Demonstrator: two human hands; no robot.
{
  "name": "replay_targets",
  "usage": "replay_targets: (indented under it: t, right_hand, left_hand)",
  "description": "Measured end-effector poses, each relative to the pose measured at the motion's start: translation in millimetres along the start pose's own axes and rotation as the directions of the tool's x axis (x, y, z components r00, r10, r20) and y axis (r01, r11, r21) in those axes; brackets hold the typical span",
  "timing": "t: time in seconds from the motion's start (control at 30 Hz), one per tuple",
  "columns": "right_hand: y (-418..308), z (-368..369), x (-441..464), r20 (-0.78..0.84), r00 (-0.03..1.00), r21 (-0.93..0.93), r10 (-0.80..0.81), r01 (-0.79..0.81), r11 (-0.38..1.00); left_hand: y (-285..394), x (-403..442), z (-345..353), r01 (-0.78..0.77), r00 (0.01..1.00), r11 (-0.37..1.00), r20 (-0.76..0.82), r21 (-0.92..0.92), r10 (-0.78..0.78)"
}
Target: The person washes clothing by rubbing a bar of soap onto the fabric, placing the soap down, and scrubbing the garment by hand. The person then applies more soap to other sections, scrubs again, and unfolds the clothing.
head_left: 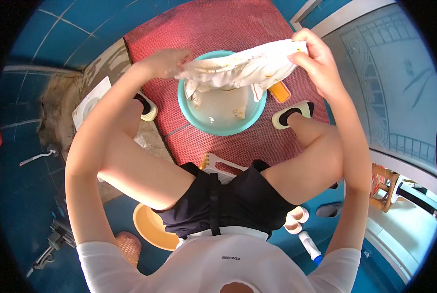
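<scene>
A wet white garment (243, 66) with small yellow-orange marks is stretched over a turquoise basin (183, 105). My right hand (316, 61) grips its right end, thumb on top and fingers curled behind. At the other end, my left hand (167, 63) is closed on the cloth, its fingers slightly blurred. Part of the garment hangs down into the basin, where cloudy water (213, 110) stands. Another bit of patterned cloth (239, 113) shows at the water's surface. The garment's exact kind cannot be made out.
The basin stands on a red mat (199, 151). Beside it lies an orange object (279, 91), partly under the garment. A yellow basin (150, 227), a pink basket (128, 248), a white bottle (310, 246) and slippers (296, 219) are near me. A glass door (389, 83) borders the right.
</scene>
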State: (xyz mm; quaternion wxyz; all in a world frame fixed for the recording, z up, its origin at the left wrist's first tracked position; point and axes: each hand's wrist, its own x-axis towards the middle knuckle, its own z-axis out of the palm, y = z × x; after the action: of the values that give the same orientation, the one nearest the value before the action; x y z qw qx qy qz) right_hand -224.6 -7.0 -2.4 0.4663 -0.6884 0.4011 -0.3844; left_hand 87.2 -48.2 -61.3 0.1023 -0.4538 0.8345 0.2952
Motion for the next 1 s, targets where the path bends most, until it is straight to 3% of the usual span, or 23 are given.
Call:
replay_targets:
  t: [0.03, 0.1, 0.17, 0.2, 0.27, 0.4, 0.47, 0.57, 0.6, 0.63, 0.67, 0.73, 0.87, 0.97, 1.0]
  right_hand:
    - [-3.7, 4.8, 0.9, 0.033, 0.999, 0.019, 0.000, -0.001, 1.000]
    - [-15.8, 16.1, 2.2, 0.086, 0.996, 0.043, 0.040, -0.044, 0.998]
    - [-24.2, 29.0, 2.4, 0.159, 0.985, 0.109, 0.066, -0.084, 0.990]
    - [-22.9, 29.0, 3.0, 0.164, 0.984, 0.109, 0.067, -0.085, 0.990]
    - [-20.4, 28.7, 6.1, 0.277, 0.961, 0.061, -0.005, -0.012, 0.998]
    - [-24.9, 24.6, 7.3, 0.247, 0.967, 0.149, 0.054, -0.094, 0.984]
    - [-22.9, 22.5, 5.5, 0.241, 0.968, 0.140, 0.067, -0.103, 0.985]
    - [-18.3, 15.2, 1.9, 0.128, 0.992, 0.021, 0.004, -0.007, 1.000]
    - [-17.5, 8.5, 0.3, 0.095, 0.989, -0.236, -0.112, 0.132, 0.963]
    - [-17.3, 2.5, -1.0, 0.094, 0.968, -0.478, -0.232, 0.248, 0.843]
    - [-18.5, -2.5, -3.2, 0.095, 0.968, -0.477, -0.232, 0.249, 0.843]
    - [-21.5, -9.2, -8.0, 0.223, 0.939, -0.845, -0.262, 0.320, 0.428]
    - [-2.2, -10.4, -13.3, 0.235, 0.953, -0.911, -0.194, 0.285, 0.298]
    - [7.6, -12.5, -15.2, 0.247, 0.949, -0.891, -0.195, 0.301, 0.339]
    - [8.1, -11.0, -15.4, 0.217, 0.971, -0.824, -0.099, 0.237, 0.515]
  left_hand:
    - [1.8, 5.8, 11.5, -0.007, 1.000, 1.000, 0.003, 0.003, 0.007]
    - [14.1, 12.2, 30.0, -0.300, 0.927, 0.953, -0.251, -0.046, 0.279]
    - [44.1, 14.7, 29.0, -0.326, 0.927, 0.916, -0.270, -0.234, 0.261]
    - [53.7, 19.4, 36.4, -0.324, 0.927, 0.916, -0.272, -0.237, 0.257]
    - [68.5, 26.5, 48.7, -0.491, 0.856, 0.774, -0.386, -0.399, 0.345]
    - [82.9, 28.2, 56.7, -0.414, 0.898, 0.807, -0.335, -0.421, 0.286]
    - [80.1, 33.2, 58.5, -0.412, 0.909, 0.696, -0.315, -0.588, 0.272]
    - [70.8, 34.6, 53.6, -0.397, 0.917, 0.587, -0.284, -0.706, 0.279]
    - [66.7, 35.8, 49.2, -0.398, 0.917, 0.586, -0.283, -0.706, 0.282]
    - [61.5, 36.7, 43.5, -0.368, 0.930, 0.669, -0.272, -0.646, 0.248]
    - [59.1, 34.3, 36.3, -0.330, 0.941, 0.744, -0.265, -0.580, 0.210]
    - [54.7, 27.8, 23.9, -0.290, 0.949, 0.766, -0.278, -0.574, 0.151]
    - [55.6, 18.1, 12.6, -0.256, 0.949, 0.767, -0.306, -0.589, 0.081]
    - [58.7, 11.1, 3.5, -0.225, 0.973, 0.732, -0.182, -0.643, 0.139]
    - [62.4, 7.6, 0.9, -0.209, 0.978, 0.699, -0.158, -0.684, 0.138]
